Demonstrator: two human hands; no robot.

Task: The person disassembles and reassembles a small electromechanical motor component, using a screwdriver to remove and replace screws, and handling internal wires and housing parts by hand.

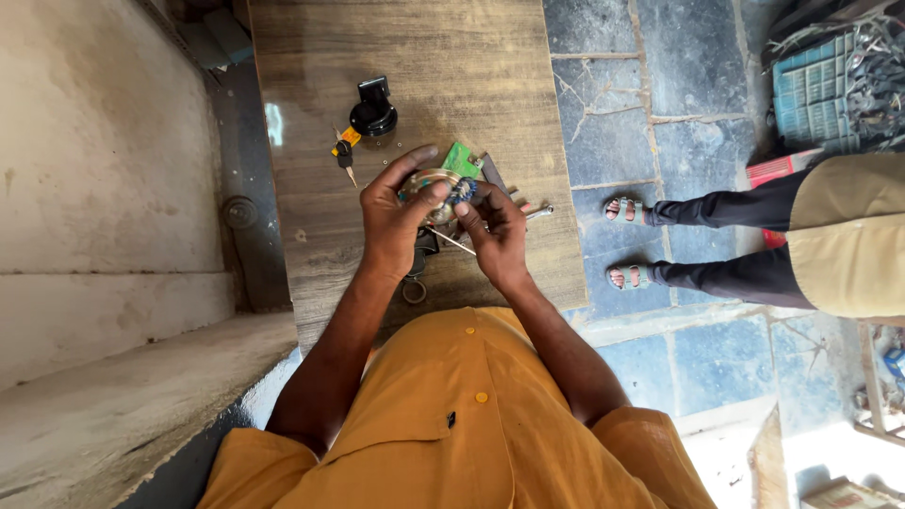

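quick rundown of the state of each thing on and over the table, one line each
left hand: gripping the round metal part, thumb across it
right hand: fingertips on the part's blue piece
round metal part: held above the table
black cap-like part: resting on the table, untouched
keys: lying flat on the table
green card: lying on the table, partly hidden
table: wooden top, glossy

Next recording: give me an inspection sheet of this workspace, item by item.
Surface: wooden table, grained, partly bare.
Job's things: round metal part held above the table by both hands.
Clutter: black knob-like part, keys, green card, metal tools, ring.
Hands: left hand grips the round part; right hand works at its edge.
Cables: nothing seen on the table.
Surroundings: stone floor, concrete step, another person's sandalled feet, blue crate.
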